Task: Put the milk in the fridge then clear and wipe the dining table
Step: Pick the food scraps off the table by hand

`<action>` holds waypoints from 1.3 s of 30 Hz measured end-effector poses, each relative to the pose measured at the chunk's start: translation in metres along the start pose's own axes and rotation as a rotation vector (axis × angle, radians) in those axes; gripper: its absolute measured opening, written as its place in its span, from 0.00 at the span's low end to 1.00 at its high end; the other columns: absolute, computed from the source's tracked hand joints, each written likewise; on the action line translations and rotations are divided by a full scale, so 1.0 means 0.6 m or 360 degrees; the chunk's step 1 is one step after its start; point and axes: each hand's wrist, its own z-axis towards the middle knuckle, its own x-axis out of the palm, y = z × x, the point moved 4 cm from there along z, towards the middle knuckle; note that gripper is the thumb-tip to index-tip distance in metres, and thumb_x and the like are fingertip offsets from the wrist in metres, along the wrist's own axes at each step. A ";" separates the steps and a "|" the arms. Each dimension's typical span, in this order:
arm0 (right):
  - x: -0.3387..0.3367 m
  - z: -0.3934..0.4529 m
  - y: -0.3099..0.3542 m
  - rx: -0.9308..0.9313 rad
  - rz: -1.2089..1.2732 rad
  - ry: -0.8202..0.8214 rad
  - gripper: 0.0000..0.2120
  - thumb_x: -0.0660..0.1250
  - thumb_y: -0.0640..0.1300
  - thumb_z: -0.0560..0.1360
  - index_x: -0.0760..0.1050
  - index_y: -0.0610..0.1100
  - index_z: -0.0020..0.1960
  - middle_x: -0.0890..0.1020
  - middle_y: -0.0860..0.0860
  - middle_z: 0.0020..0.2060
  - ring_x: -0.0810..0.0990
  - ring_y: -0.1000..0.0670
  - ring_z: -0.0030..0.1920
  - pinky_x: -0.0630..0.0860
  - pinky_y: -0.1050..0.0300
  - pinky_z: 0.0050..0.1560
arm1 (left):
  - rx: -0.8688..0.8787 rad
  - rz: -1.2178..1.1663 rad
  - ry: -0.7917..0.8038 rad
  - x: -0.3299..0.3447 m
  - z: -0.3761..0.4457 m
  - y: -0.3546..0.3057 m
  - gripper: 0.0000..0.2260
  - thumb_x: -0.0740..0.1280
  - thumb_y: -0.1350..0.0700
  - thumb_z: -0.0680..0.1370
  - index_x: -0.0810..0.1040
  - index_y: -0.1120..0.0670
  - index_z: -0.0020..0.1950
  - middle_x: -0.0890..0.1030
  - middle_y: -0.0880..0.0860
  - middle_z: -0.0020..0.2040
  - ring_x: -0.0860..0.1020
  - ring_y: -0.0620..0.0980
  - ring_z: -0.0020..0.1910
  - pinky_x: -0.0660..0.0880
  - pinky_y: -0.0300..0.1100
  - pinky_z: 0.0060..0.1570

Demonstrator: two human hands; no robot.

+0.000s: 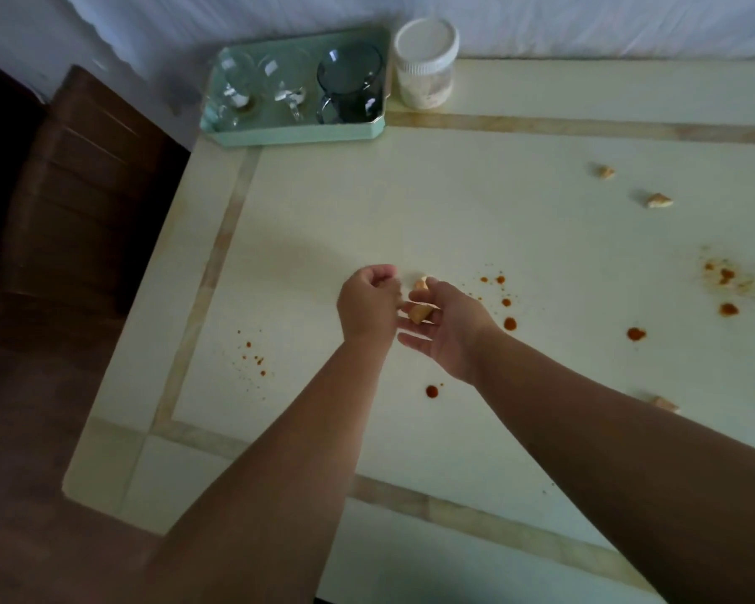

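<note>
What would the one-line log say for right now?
stage: clearing crumbs | right hand: open, bread piece on palm | left hand: closed, contents unseen | table: red stains, unwiped

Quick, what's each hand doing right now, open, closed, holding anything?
Left hand: curled closed; whether it holds anything cannot be told.
Right hand: open, palm up, with a bread piece resting on its fingers.

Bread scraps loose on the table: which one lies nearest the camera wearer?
The bread scrap beside the right forearm, at the table's near right. The other two lie farther back, toward the far right.
</note>
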 end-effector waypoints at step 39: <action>-0.231 -0.148 -0.017 -0.0064 0.0344 -0.0138 0.10 0.65 0.42 0.79 0.76 0.35 0.54 0.80 0.38 0.50 0.82 0.40 0.47 0.81 0.45 0.51 | 0.0649 0.1339 0.0177 0.082 -0.072 -0.001 0.06 0.57 0.59 0.81 0.72 0.56 0.55 0.76 0.58 0.52 0.78 0.60 0.49 0.71 0.49 0.42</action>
